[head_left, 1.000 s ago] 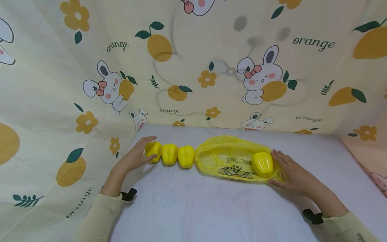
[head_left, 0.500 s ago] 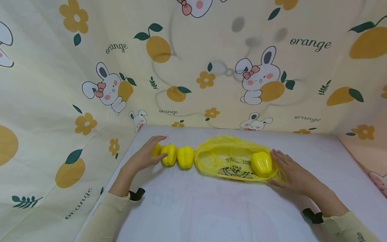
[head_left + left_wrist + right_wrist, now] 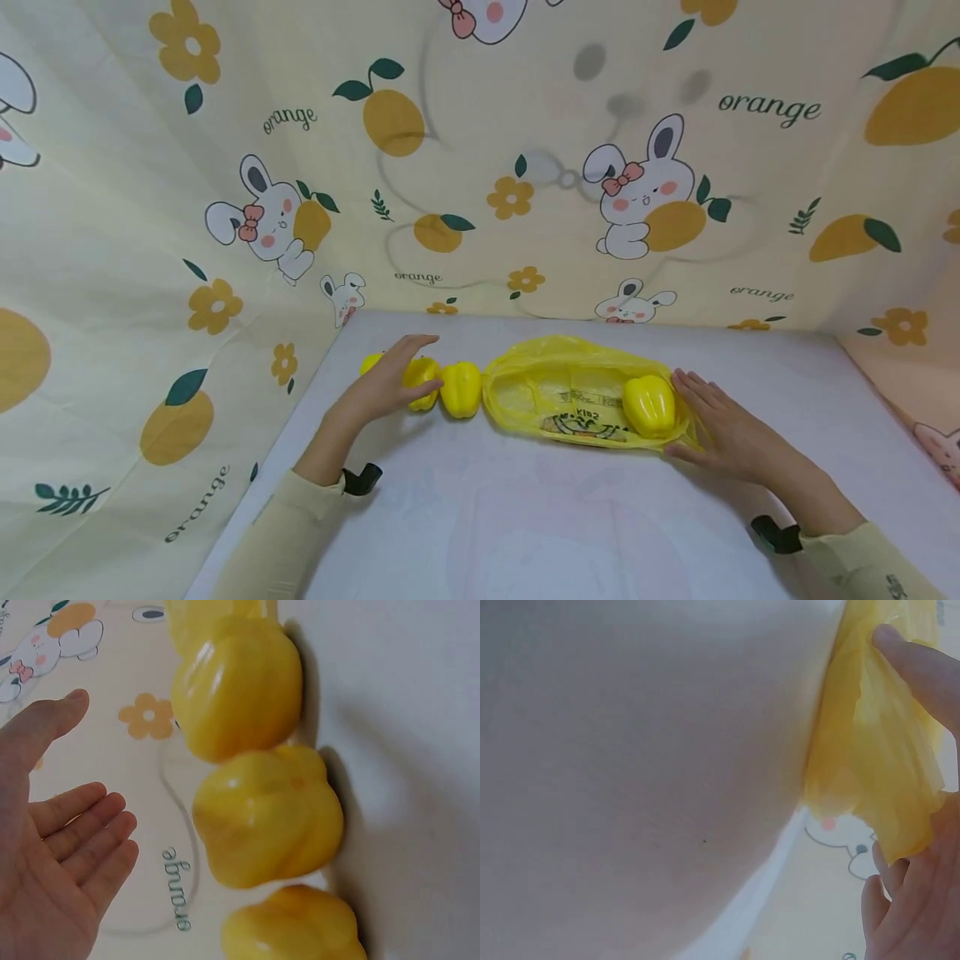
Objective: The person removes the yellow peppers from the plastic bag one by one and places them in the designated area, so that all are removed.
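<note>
In the head view, three yellow bell peppers stand in a row left of a yellow plastic bag: a left pepper, a middle pepper and a right pepper. My left hand, thumb and fingers apart, overlaps the left and middle peppers. The left wrist view shows that palm bare, beside the peppers. Inside the bag's right end lies another bell pepper. My right hand rests against that end with its fingers extended; in the right wrist view the thumb touches the plastic.
A pale tabletop carries the bag and peppers. Behind it hangs a cream cloth printed with rabbits and oranges, which also covers the left and right sides. Dark straps show at both wrists.
My left hand has moved right along the row, from the left pepper to the middle one, and the left pepper shows partly behind it. My right hand and the bag have stayed put.
</note>
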A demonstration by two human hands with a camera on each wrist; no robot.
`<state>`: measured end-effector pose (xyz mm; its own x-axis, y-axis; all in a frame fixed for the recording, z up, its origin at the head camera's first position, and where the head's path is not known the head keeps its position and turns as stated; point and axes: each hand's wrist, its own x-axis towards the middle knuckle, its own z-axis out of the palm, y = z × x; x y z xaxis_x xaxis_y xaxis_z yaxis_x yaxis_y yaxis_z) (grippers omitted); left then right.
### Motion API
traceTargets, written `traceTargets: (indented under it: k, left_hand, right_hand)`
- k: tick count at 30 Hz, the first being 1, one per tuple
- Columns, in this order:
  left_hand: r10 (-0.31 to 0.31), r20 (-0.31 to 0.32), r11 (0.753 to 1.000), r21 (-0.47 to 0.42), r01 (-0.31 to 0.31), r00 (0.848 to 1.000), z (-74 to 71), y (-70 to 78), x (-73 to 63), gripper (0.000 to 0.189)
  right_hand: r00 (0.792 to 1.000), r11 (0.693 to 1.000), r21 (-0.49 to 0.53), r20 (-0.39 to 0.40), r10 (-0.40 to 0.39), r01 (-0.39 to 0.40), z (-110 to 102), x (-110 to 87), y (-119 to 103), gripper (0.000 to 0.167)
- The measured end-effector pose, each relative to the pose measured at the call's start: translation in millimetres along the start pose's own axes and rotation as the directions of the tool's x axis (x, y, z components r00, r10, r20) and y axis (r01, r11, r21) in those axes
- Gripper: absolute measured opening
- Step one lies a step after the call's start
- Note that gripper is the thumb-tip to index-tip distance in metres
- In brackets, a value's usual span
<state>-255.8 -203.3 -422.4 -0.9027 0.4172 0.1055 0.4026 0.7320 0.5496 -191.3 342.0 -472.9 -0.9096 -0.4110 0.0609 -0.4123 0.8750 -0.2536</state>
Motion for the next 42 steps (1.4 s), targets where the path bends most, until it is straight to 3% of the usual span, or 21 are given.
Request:
traceTargets:
  k: [11,22,32,42]
  left_hand:
    - [0.010,0.041,1.000,0.000,-0.010,0.999,14.6,22.7,10.6,0.080]
    - [0.065,0.079,0.997,-0.045,-0.061,0.995,34.0,47.3,19.9,0.077]
    - [0.145,0.138,0.989,-0.032,-0.142,0.980,53.2,63.4,28.1,0.080]
    - [0.168,0.160,0.986,-0.025,-0.166,0.973,65.1,79.0,36.4,0.078]
  right_hand:
    - [1.000,1.000,0.005,0.004,0.008,-0.008,-1.2,-0.3,-1.0,0.120]
    - [1.000,1.000,0.001,-0.005,0.019,-0.019,0.2,1.6,0.1,0.121]
    - [1.000,1.000,0.005,-0.009,0.022,-0.022,2.2,0.9,3.3,0.121]
    - [1.000,1.000,0.013,-0.008,0.027,-0.027,0.2,1.4,2.4,0.121]
